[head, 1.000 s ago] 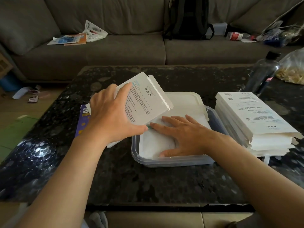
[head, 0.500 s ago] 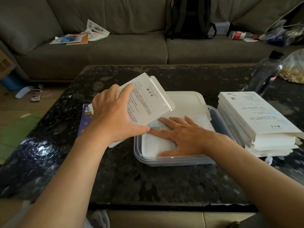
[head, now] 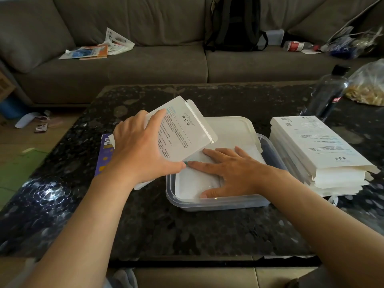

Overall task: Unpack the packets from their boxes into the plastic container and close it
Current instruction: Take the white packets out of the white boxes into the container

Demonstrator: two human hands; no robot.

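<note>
My left hand (head: 141, 150) grips a flat white box (head: 182, 132), tilted with its open flap end over the left rim of the clear plastic container (head: 218, 203). Inside the container lie white packets (head: 191, 183), and my right hand (head: 230, 171) presses flat on them with straight fingers. The container's white lid (head: 232, 129) lies just behind it, partly under the box. A stack of several white boxes (head: 318, 150) stands to the right of the container.
A blue and purple box (head: 104, 154) lies on the black stone table (head: 187, 229) left of my left hand. A dark bottle (head: 328, 92) and a plastic bag (head: 369, 86) stand at the back right. A grey sofa (head: 155, 65) with a backpack (head: 234, 23) is behind.
Almost nothing has moved. My left hand keeps the box tilted over the container and my right hand stays flat on the packets.
</note>
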